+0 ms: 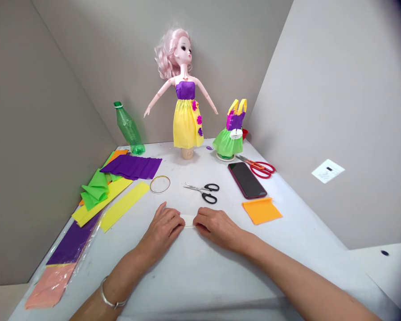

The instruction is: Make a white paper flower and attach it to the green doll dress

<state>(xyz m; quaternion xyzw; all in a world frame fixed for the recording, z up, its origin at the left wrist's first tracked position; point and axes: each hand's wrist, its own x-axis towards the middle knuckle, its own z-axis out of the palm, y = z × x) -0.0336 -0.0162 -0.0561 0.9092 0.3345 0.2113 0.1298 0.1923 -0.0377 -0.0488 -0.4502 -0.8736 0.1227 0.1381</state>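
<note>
Between my two hands a narrow white strip point(188, 221) lies on the table; whether it is paper or cloth I cannot tell. The fingers of my left hand point(165, 225) are closed on its left end. At the right end, my right hand point(215, 224) pinches the strip with thumb and fingers. Both ends are hidden under the fingertips. Just beyond my hands rest small black-handled scissors point(205, 191), blades pointing left. A thin golden ring point(160, 184) lies to their left.
At the back stands a doll point(186, 89) in a purple and yellow dress, beside a small green-skirted dress point(232, 133). A green bottle point(128, 129) leans left. Coloured sheets point(130, 166) lie left; a phone point(247, 179), red-handled scissors point(262, 168) and an orange piece point(262, 211) lie right.
</note>
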